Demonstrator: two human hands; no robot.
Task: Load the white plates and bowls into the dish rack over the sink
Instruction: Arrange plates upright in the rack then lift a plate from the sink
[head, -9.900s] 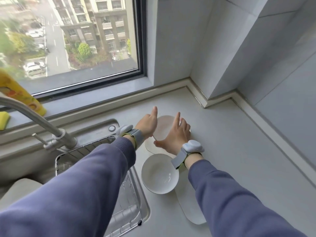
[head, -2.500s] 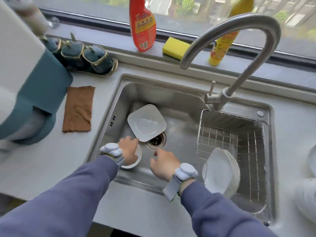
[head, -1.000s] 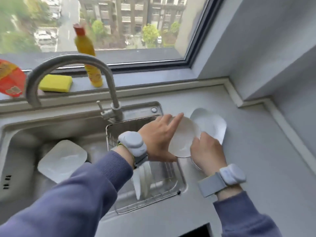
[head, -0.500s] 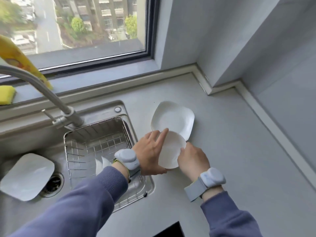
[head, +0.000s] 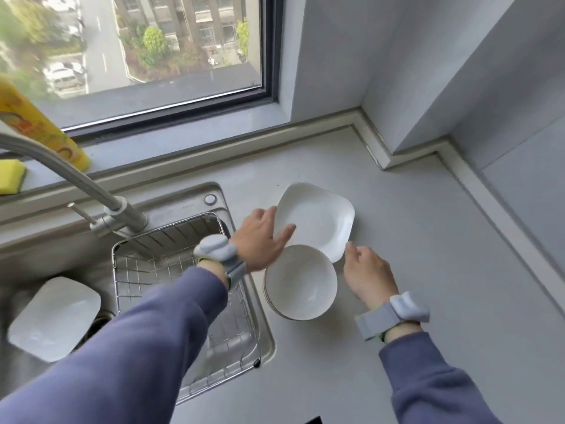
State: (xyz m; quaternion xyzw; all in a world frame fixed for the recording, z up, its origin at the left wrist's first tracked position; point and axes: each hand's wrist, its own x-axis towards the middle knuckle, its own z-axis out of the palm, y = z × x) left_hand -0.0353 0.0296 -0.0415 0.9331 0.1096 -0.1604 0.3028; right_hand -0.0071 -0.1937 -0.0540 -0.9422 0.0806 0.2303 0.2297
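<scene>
A white square plate (head: 321, 218) lies on the grey counter to the right of the sink. My left hand (head: 260, 238) grips its left edge, thumb on top of the plate. My right hand (head: 368, 275) is beside the plate's near right corner, fingertips just touching it, holding nothing. A stack of white bowls (head: 301, 283) sits on the counter directly in front of the plate, between my hands. The wire dish rack (head: 171, 258) fills the right part of the sink; my left forearm hides most of its inside. Another white square plate (head: 53, 316) lies in the sink basin.
The steel faucet (head: 91, 191) arches over the sink from the back. A yellow bottle (head: 39, 127) and a yellow sponge (head: 10, 179) stand on the window sill. Grey counter (head: 412, 240) runs right to the tiled corner walls.
Half a second ago both hands held a white bowl over the counter. That bowl now sits on the stack, and both hands have moved up to the square plate.
</scene>
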